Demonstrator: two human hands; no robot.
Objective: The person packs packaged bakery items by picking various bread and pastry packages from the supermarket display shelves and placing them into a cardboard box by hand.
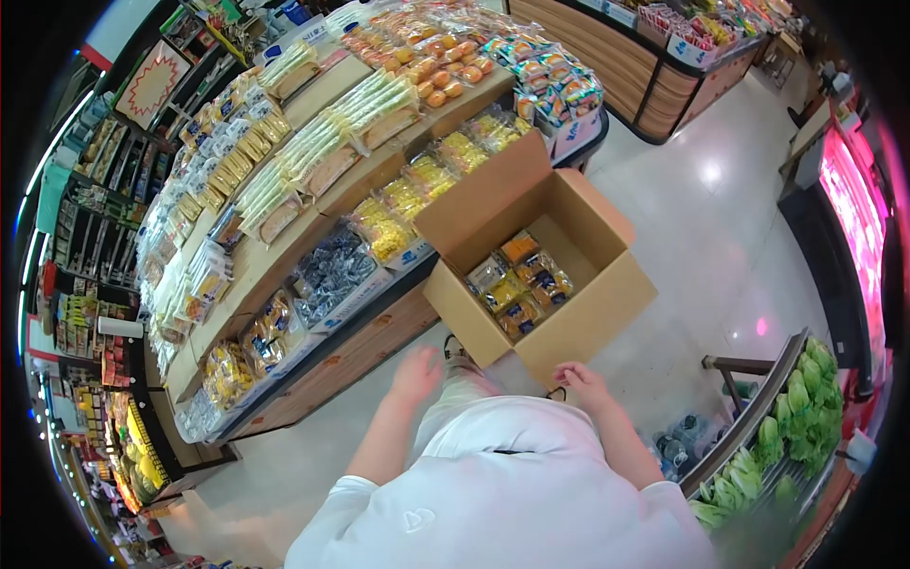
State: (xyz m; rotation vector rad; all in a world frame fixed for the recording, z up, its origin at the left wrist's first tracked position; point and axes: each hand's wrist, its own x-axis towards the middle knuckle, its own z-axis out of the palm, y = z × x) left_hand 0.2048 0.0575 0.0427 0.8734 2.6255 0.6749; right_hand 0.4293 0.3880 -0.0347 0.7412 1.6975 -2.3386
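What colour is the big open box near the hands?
The box is plain brown, best seen in the head view.

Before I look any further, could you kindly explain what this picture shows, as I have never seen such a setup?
Of course. There is no machine here: a person works with bare hands, and a head-worn camera looks forward and down. The white shirt at the bottom is the wearer's own. The left hand and right hand both appear to hold nothing. Ahead of them is an open cardboard box with small packets inside. To the left, a display counter carries rows of packaged food; at the lower right are leafy greens. The picture's curve comes from the wide lens.
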